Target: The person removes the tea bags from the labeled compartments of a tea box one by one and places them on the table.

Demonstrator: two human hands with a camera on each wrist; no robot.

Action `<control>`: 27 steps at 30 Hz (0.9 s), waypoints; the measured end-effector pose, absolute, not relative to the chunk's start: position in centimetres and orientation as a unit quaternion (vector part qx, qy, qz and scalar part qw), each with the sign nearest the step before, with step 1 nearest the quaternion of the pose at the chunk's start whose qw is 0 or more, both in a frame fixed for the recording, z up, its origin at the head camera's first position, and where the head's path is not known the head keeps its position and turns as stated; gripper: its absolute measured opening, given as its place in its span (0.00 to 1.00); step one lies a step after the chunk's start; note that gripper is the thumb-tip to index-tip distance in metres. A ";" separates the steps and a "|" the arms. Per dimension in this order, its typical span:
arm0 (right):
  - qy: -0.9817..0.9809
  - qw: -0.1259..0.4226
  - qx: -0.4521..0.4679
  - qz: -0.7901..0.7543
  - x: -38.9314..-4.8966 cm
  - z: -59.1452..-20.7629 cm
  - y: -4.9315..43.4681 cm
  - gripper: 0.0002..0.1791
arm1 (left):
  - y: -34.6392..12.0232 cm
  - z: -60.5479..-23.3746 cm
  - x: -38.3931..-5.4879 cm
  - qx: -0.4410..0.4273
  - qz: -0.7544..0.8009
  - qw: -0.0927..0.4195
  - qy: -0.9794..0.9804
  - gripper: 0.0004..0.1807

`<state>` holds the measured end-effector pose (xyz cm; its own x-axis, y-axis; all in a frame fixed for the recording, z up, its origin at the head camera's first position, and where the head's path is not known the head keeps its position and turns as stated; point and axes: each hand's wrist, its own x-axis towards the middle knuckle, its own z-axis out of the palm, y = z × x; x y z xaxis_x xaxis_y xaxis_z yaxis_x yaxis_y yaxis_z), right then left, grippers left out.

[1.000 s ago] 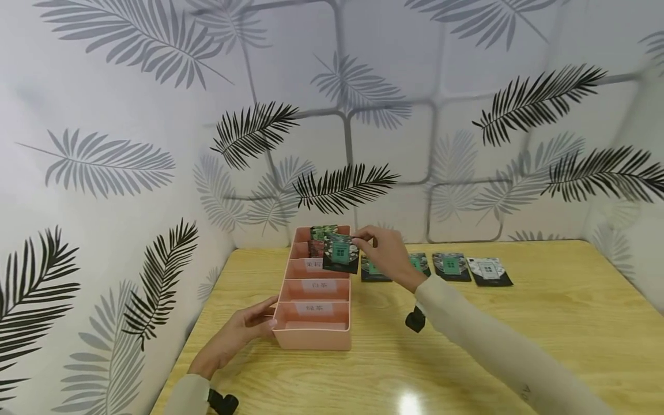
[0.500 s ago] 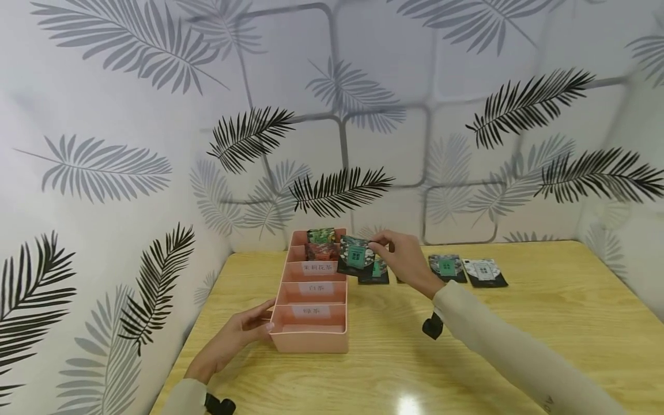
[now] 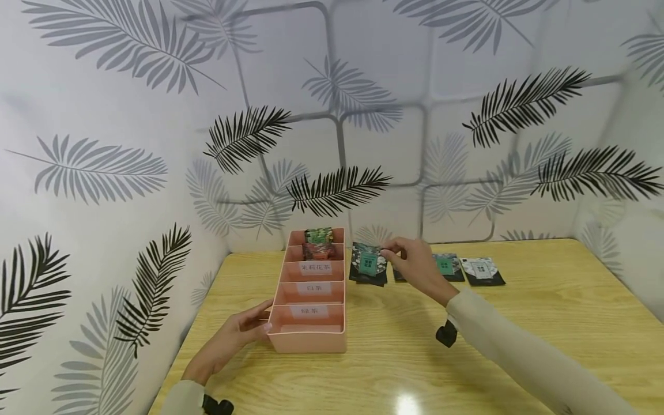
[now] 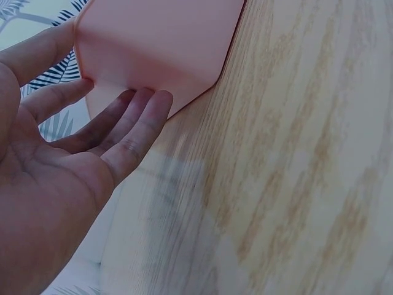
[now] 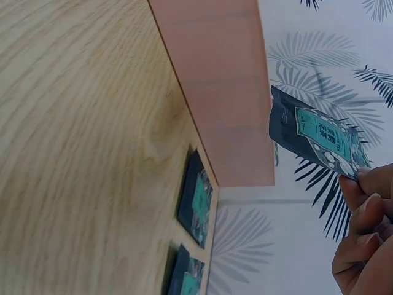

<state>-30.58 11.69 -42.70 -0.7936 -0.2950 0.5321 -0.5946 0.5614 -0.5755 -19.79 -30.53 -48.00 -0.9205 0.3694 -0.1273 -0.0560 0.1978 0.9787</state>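
My right hand [image 3: 415, 265] pinches a dark tea sachet with a teal label [image 3: 368, 262] by its edge, just right of the pink divided box. In the right wrist view, the raised sachet [image 5: 322, 135] is tilted between thumb and fingers. My left hand [image 3: 233, 340] touches the outside of the pink box [image 3: 307, 343] at its front left corner. The left wrist view has its fairly straight fingertips [image 4: 161, 101] against the pink wall. Behind the held sachet lies another on the table, mostly hidden.
Green [image 3: 319, 235] and red sachets [image 3: 317, 251] sit in the box's two rear compartments. A teal-labelled sachet [image 3: 447, 266] and a white-topped one [image 3: 482, 271] lie in a row on the wooden table [image 3: 467, 340]. Leaf-patterned wall [image 3: 384, 150] stands close behind.
My right hand has moved right with the sachet, from over the box's rear compartments to beside the box. My left hand stays at the front left corner.
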 end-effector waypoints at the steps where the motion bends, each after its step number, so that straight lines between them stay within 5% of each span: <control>1: -0.865 0.187 0.255 0.390 -30.5 -42.9 11.8 0.08 | -30.5 -48.0 -19.8 0.103 0.626 0.171 0.754 0.33; 27: -0.880 0.113 0.257 0.383 -29.1 -46.7 13.0 0.05 | -30.5 -48.0 -19.8 0.103 0.632 0.177 0.748 0.33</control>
<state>-29.11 13.02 -46.68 -0.8424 -0.3652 0.3962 -0.5388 0.5741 -0.6165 -19.80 -30.49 -47.95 -0.9163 0.3775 -0.1340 -0.0691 0.1804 0.9812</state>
